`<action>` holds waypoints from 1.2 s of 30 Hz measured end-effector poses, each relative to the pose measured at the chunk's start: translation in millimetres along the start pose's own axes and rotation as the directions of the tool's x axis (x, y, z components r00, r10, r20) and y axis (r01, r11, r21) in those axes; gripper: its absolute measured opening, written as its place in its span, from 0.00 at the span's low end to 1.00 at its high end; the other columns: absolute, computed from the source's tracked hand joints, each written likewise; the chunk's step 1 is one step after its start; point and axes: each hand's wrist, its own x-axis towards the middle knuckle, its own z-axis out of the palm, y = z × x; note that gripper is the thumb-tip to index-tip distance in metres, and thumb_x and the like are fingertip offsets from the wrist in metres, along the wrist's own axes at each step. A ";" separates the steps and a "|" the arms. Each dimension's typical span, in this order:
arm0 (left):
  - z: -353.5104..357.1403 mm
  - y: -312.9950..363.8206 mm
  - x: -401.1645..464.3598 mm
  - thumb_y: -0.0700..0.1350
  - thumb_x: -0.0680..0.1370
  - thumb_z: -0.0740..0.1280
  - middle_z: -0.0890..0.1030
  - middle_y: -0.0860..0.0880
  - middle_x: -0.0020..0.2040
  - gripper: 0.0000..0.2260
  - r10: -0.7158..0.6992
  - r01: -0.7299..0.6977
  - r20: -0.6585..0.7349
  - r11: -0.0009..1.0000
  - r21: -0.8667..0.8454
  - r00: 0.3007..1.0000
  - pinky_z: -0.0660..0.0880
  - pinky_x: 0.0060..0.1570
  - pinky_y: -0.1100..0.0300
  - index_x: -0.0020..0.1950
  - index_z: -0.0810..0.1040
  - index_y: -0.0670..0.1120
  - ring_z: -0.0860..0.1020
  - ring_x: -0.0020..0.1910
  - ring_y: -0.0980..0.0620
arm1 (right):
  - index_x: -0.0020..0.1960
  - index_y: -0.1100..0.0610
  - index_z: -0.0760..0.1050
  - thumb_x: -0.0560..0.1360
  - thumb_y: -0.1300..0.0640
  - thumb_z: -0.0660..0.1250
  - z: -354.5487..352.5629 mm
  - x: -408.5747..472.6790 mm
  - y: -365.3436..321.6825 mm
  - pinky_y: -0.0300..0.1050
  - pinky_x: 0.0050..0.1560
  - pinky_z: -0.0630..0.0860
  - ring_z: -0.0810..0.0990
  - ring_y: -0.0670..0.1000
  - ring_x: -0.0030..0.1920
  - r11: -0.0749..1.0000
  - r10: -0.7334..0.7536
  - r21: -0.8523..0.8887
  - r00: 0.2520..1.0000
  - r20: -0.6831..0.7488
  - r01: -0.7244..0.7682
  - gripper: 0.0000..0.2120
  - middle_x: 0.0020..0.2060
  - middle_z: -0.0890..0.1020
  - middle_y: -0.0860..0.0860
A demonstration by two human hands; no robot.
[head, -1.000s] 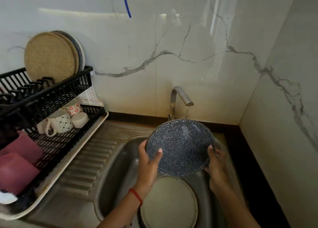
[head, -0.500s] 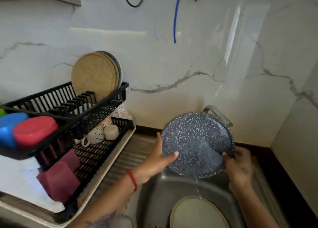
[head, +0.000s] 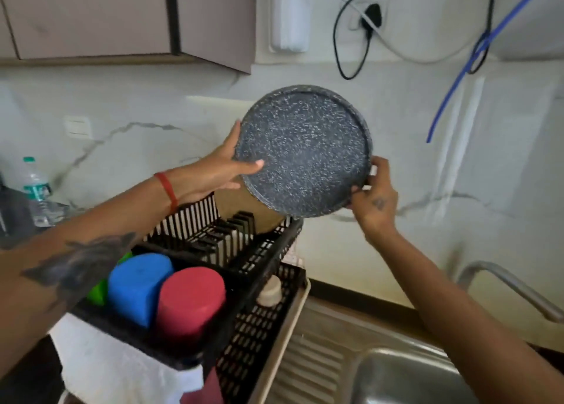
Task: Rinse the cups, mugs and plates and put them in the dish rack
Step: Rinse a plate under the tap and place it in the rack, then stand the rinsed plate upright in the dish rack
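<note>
Plate (head: 303,150) is up in the air right above the dish rack (head: 244,251), tilted over the slots by the tan plate (head: 244,211) already parked there. Your left hand (head: 219,171) grips one edge, thumb on the face, and your right hand (head: 374,190) pinches the opposite rim. It's probably wet, so it could slip and knock that tan plate if you rush the drop.

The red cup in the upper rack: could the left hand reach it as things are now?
Probably not at once. The left hand holds the speckled plate together with the right hand. The red cup lies uncovered just under the left forearm, so nothing else blocks it.
</note>
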 end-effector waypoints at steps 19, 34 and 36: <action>-97.9 -128.9 73.8 0.39 0.78 0.65 0.56 0.45 0.78 0.39 -0.155 0.152 -0.071 0.987 -0.050 0.985 0.64 0.70 0.44 0.78 0.43 0.59 0.64 0.73 0.44 | 0.69 0.58 0.62 0.74 0.71 0.59 165.5 11.3 46.5 0.45 0.43 0.69 0.76 0.56 0.44 0.976 0.007 -0.217 0.991 0.133 0.022 0.25 0.46 0.79 0.58; -78.9 -146.4 84.6 0.45 0.78 0.67 0.54 0.48 0.79 0.39 -0.331 0.329 -0.003 0.937 0.116 0.944 0.63 0.69 0.44 0.79 0.44 0.53 0.60 0.75 0.45 | 0.73 0.57 0.55 0.71 0.65 0.69 164.6 1.3 38.5 0.48 0.51 0.74 0.74 0.60 0.58 0.893 0.140 -0.450 0.960 0.242 -0.017 0.36 0.61 0.70 0.59; -70.0 -139.8 80.9 0.46 0.79 0.66 0.53 0.46 0.79 0.37 -0.359 0.347 0.033 0.918 0.191 0.933 0.63 0.70 0.45 0.79 0.46 0.50 0.59 0.75 0.44 | 0.73 0.58 0.55 0.70 0.64 0.70 163.0 0.0 36.1 0.49 0.54 0.73 0.74 0.60 0.59 0.894 0.165 -0.446 0.959 0.231 -0.047 0.37 0.61 0.70 0.59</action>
